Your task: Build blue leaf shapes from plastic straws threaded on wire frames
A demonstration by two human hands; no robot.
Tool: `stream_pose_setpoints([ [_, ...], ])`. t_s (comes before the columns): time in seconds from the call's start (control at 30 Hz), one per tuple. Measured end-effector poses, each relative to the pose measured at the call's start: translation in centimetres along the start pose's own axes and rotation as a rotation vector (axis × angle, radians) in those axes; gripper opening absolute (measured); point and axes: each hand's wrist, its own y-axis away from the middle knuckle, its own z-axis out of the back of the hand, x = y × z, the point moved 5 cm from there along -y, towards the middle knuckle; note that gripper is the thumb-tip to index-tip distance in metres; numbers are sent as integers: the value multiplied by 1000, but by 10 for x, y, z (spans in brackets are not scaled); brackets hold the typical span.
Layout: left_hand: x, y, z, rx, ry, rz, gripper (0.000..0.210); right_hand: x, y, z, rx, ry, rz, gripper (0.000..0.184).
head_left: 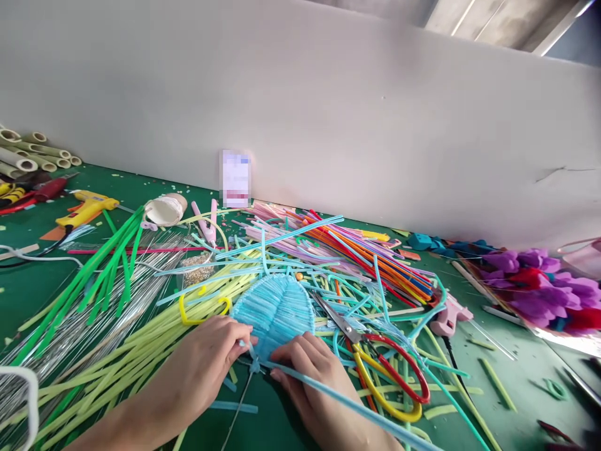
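Two bare hands are seen at the bottom centre of the frame, where a light-blue leaf (277, 307) is held low over the green table (270, 423). A short blue end (242, 344) beside the knot at the leaf's base is pinched between the thumb and forefinger of the left hand (213, 351). The fingers of the right hand (314, 373) are curled in at the leaf's lower edge, beside a long blue strip (357, 408) that is stretched to the lower right; whether strip or leaf is gripped there cannot be told. A thin wire (239, 407) is seen below the knot. Scissors (354, 336) with red and yellow handles are laid right of the leaf. Yellow-green strips (136, 341) are spread at lower left, and purple flowers (544, 297) are placed at the right edge.
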Motion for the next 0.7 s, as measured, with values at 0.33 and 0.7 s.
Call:
stream_pose_setpoints([
  [0.33,-10,0,13,-78,27,-32,13,2,4,11,10,-114,4,11],
  [0.7,-37,-8,1,81,-47,-62,16,-3,11,20,98,-67,-23,16],
])
